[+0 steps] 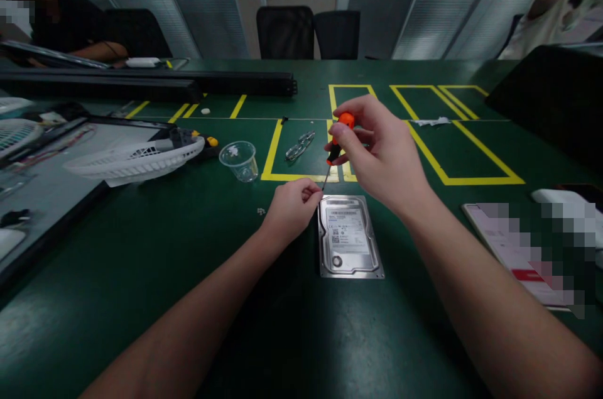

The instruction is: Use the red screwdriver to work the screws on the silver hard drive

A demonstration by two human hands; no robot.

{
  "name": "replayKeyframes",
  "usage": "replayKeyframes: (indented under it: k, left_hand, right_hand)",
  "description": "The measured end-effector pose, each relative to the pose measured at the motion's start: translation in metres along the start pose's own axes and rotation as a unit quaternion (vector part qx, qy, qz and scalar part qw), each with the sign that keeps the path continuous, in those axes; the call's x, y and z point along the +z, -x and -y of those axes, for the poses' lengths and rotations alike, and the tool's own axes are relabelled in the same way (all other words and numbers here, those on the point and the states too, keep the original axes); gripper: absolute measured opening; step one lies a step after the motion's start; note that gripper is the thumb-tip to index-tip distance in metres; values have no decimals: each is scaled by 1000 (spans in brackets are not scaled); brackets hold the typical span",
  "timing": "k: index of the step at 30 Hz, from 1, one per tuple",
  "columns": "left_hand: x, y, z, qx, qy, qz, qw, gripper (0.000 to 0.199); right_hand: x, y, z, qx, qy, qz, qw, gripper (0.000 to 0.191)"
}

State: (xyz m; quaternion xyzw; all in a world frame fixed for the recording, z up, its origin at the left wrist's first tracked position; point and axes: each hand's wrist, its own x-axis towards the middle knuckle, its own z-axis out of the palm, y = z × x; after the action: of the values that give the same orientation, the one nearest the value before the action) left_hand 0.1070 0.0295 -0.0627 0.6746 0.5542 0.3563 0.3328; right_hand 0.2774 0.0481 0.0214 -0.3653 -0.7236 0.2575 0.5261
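Observation:
A silver hard drive (351, 235) with a white label lies flat on the green table. My right hand (377, 151) grips an orange and black screwdriver (335, 151) above the drive's far edge, its thin shaft slanting down to the drive's far left corner. Beside that tip, my left hand (294, 201) is closed in a pinch at the same corner; whatever is between its fingertips is too small to make out. Several tiny pale pieces (260, 212) lie on the table left of my left hand.
A clear plastic cup (240, 162) and glasses (300, 146) stand beyond my left hand. White racket-like parts (136, 157) rest on a grey panel (56, 198) at left. A booklet (513, 248) lies at right. Two people sit across the table.

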Motion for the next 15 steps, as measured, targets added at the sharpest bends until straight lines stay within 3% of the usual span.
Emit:
replayKeyframes:
  k: [15]
  left_hand:
    - [-2,2,-6,58,-123,-13,991,13]
  right_hand:
    - [1,1,2,9,-1,7,1000,15]
